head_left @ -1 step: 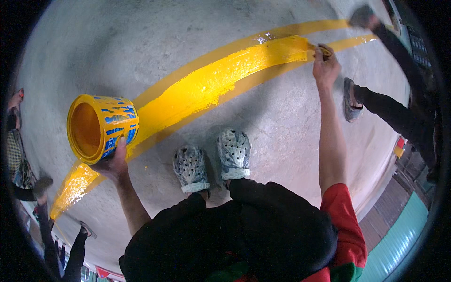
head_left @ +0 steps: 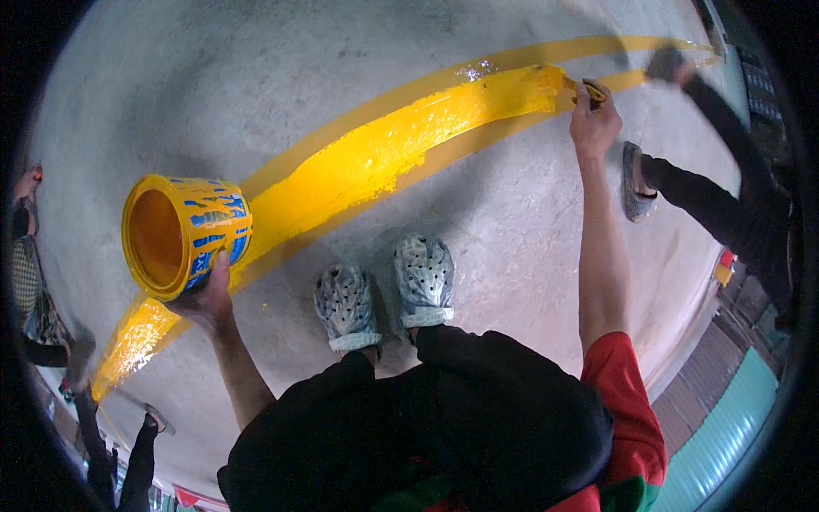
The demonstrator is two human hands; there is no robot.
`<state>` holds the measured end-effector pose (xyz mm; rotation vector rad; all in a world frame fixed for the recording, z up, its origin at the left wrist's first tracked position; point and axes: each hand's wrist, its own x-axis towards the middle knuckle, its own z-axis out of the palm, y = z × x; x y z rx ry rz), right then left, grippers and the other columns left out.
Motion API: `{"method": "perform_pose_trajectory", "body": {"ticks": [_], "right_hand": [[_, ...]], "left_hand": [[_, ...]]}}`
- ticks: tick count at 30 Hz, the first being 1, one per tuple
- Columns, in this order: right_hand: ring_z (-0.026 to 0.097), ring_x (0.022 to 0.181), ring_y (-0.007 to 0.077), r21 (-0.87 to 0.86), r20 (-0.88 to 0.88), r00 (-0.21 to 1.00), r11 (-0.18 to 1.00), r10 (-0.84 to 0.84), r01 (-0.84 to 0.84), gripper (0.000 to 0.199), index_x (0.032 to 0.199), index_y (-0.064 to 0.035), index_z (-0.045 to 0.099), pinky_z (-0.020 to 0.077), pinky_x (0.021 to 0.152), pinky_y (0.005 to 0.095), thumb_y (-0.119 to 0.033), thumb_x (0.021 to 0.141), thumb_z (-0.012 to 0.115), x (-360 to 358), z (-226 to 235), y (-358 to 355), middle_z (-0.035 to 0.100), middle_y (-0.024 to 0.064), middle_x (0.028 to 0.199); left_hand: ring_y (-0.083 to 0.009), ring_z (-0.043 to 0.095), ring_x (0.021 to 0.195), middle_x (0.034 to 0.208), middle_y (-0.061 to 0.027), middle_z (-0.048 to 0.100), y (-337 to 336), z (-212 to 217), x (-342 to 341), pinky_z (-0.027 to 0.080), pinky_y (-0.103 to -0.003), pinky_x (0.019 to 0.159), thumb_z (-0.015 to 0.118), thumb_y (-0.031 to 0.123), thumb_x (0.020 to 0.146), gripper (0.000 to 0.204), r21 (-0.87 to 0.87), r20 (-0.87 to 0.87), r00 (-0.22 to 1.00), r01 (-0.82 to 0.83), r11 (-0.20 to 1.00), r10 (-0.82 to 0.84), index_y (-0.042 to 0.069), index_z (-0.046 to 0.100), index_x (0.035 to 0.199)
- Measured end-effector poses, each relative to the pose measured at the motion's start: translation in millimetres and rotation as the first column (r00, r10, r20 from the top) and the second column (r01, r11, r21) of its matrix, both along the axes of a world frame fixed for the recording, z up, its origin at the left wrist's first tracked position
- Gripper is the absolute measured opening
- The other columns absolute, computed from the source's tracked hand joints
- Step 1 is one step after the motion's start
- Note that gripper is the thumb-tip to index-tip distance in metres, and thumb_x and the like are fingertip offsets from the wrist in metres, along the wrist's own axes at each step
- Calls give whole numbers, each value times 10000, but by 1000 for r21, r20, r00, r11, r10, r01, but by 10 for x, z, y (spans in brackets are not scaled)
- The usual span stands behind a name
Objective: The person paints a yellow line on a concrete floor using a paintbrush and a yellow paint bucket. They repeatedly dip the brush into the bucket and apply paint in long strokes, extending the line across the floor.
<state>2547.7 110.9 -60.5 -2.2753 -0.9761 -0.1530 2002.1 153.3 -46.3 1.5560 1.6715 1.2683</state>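
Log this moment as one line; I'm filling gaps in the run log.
left hand: holds tilted paint can | right hand: brush at end of wet yellow stripe | floor: concrete

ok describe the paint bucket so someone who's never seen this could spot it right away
Start at the broad yellow stripe painted across the grey concrete floor and follow it to its lower left end. There the left hand holds a paint bucket tipped on its side. It is the only container in view: blue, streaked with yellow drips, yellow inside.

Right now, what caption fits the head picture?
Left hand holds a paint can; right hand brushes a yellow stripe on concrete.
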Motion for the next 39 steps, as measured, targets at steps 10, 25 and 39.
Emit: {"method": "perform_pose_trajectory", "body": {"ticks": [10, 25, 39], "right_hand": [[695, 770, 163, 123, 40, 953, 945, 301, -303, 145, 998, -12, 666, 537, 660, 272, -87, 873, 673, -491, -160, -139, 706, 125, 858], [674, 752, 300, 94, -492, 594, 717, 636, -691, 201, 999, -47, 668, 546, 696, 363, -73, 799, 677, -2335, -7, -477, 677, 154, 877], [682, 873, 230, -414, 20, 966, 882, 256, -225, 258, 1100, -57, 666, 544, 767, 360, -226, 922, 587, -412, -121, -193, 705, 141, 995]], "left_hand": [[-242, 605, 1047, 1215, -147, 598, -20, 49, 17, 496, -396, 939, 801, -31, 668, 696, -69, 65, 998, 15, 998, -11, -15, 479, 1285], [-245, 597, 1098, 1228, -147, 595, 113, 160, 326, 462, -397, 978, 746, -74, 662, 694, -105, 88, 995, -35, 994, 44, -19, 470, 1296], [-342, 365, 1292, 1345, -198, 358, 270, 342, 813, 291, -430, 1096, 916, 296, 520, 1152, 155, 289, 901, 290, 944, -324, 13, 224, 1397]]}}
